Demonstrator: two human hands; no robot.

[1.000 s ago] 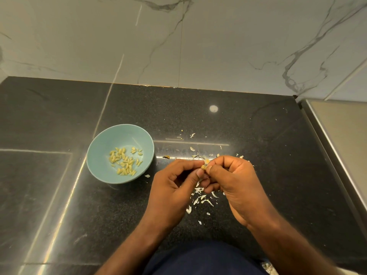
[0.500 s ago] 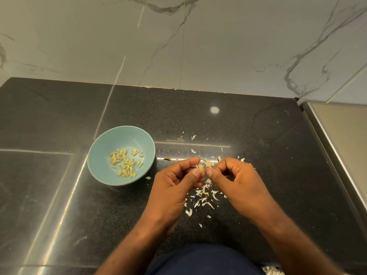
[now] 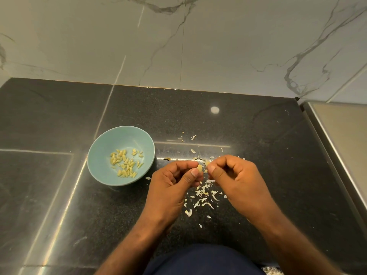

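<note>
Teal bowl (image 3: 111,139) of pale peeled seeds (image 3: 126,164), left hand (image 3: 170,187) fingers pinching a seed (image 3: 199,168); right hand (image 3: 238,181) fingers pinching husk (image 3: 207,164)

Glossy black speckled stone counter (image 3: 258,155); polished marble-look wall (image 3: 218,46); smooth glazed bowl (image 3: 103,147).

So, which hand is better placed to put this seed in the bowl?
Left: the left hand pinches the seed, nearest the bowl; the right hand, pinching a husk bit, is farther.

Seed (image 3: 200,167) in left hand (image 3: 172,187) pinch too small to identify; husk scraps (image 3: 272,271) cut by bottom edge.
</note>
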